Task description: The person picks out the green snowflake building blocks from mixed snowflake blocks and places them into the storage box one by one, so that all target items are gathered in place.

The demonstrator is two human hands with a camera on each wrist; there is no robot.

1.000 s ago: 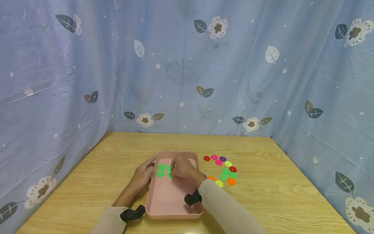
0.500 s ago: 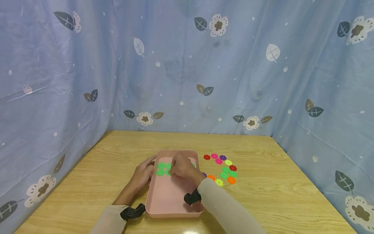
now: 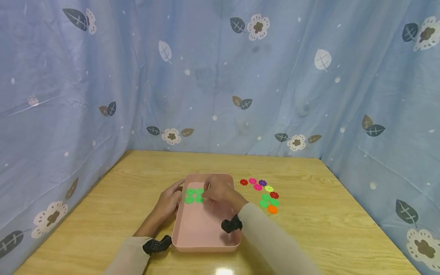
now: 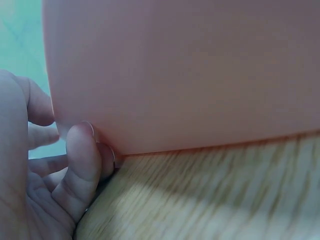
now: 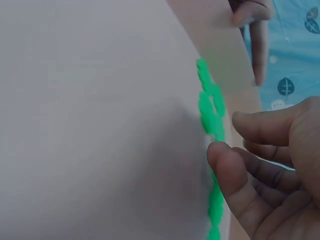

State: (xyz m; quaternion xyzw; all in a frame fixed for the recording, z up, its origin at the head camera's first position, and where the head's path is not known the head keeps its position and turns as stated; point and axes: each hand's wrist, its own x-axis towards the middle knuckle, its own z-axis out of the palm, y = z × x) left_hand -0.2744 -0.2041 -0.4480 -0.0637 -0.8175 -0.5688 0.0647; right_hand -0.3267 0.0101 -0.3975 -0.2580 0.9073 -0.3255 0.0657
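Starting out on the left, well in from the left edge of the table (image 3: 141,183), a light sleeve (image 3: 128,256) with a black wrist mount (image 3: 157,245), and then the left hand (image 3: 167,201), right up against the outer left wall of the pink tray (image 3: 199,227), near its far left corner, with fingers loosely bent and touching the wall rather than closed around it. Now the tray itself, flat on the table, a little nearer the left edge than the right. Inside, just off the far left corner, four green flower pieces (image 3: 190,199) in plain sight, in two close pairs. Immediately right of these, over the tray's far half, the right hand (image 3: 218,191): partly open, with a gap between thumb and forefinger, nothing visible in between, thumb tip right by the green; impossible to tell whether touching. On past the tray's right edge, a curving scatter on the table: red (image 3: 243,182), pink, purple and yellow flower pieces toward the back edge, then another red, three more green and, nearest the front, an orange piece (image 3: 272,209). Behind the back edge, a blue patterned curtain (image 3: 213,84).
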